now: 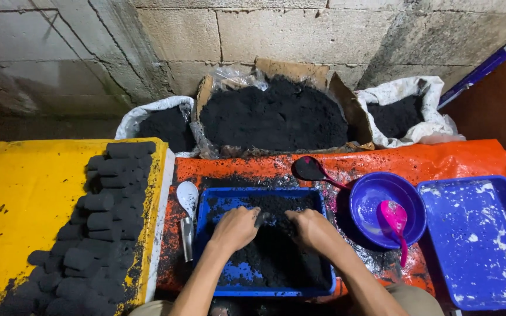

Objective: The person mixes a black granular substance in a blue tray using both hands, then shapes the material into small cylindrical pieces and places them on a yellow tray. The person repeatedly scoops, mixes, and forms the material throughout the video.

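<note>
A blue rectangular tray (206, 246) in front of me holds a heap of black powder (276, 251). My left hand (235, 228) and my right hand (308, 228) are both pressed into the powder near the tray's far side, fingers curled around a small dark lump between them. Which hand grips the lump I cannot tell. Left of the tray, many black cylindrical briquettes (103, 222) lie stacked on a yellow sheet (24, 199).
A white scoop (187, 196) lies left of the tray. A pink spoon (396, 222) rests in a blue bowl (370, 193); another spoon (311, 169) lies on the orange sheet (440, 158). An empty blue tray (481, 240) sits right. A box (276, 117) and sacks of black powder stand behind.
</note>
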